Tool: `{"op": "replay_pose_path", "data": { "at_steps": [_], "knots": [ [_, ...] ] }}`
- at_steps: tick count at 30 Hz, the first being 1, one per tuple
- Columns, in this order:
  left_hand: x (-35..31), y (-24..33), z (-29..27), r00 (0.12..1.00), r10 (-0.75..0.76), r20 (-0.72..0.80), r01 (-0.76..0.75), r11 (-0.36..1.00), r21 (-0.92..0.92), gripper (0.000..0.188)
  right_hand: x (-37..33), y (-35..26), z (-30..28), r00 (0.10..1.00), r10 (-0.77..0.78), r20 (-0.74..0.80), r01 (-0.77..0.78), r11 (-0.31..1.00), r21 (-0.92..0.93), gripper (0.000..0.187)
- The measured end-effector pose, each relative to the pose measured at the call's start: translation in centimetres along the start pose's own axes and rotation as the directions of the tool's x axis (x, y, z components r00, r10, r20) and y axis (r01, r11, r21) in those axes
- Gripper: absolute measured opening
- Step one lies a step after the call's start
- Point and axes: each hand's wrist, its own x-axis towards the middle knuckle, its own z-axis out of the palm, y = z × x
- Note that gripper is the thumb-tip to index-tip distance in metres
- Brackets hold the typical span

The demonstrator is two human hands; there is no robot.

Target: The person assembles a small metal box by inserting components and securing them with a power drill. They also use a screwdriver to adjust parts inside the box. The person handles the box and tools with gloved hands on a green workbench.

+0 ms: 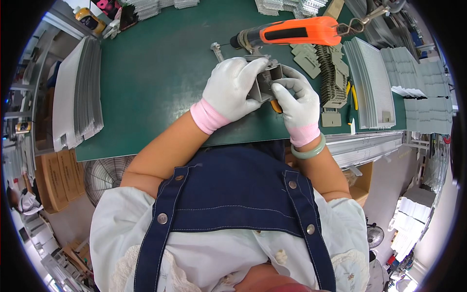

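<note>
Both my hands wear white gloves with pink cuffs. Between them is a small grey box-shaped part [263, 86], its open hollow side facing me. My left hand [230, 86] grips it from the left, thumb along the upper edge. My right hand [296, 100] holds its right side with curled fingers and thumb. An orange-yellow piece [276, 106] pokes out below the part beside my right hand; its kind is hidden. Just beyond my hands, an orange electric screwdriver [296, 32] hangs on its side, tip pointing left. Below that tip stands a small metal fitting [217, 50].
A green-topped table [146, 87] lies under my hands. Perforated metal panels [78, 92] stand at left, more panels [369, 85] at right. Grey-green plastic plates [333, 78] are stacked right of my hands, beside yellow-handled pliers [353, 97]. A yellow bottle [89, 19] stands far left.
</note>
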Motion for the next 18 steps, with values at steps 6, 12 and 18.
{"op": "replay_pose_path", "data": {
  "at_steps": [6, 12, 18],
  "knots": [
    [0.1, 0.0, 0.1, 0.999, 0.006, -0.045, -0.006, 1.000, -0.006, 0.076, 0.3, 0.7, -0.2, 0.999, -0.046, -0.011, 0.046, 0.998, -0.042, 0.016],
    [0.0, -0.4, 0.2, 0.997, 0.024, -0.075, -0.025, 1.000, -0.013, 0.072, -0.5, 0.6, -1.1, 0.911, -0.391, 0.134, 0.411, 0.819, -0.400, 0.024],
    [0.0, -0.5, 0.2, 0.991, 0.051, -0.122, -0.056, 0.998, -0.040, 0.073, -1.6, 0.9, -1.6, 0.795, -0.535, 0.285, 0.577, 0.524, -0.626, 0.036]
  ]
}}
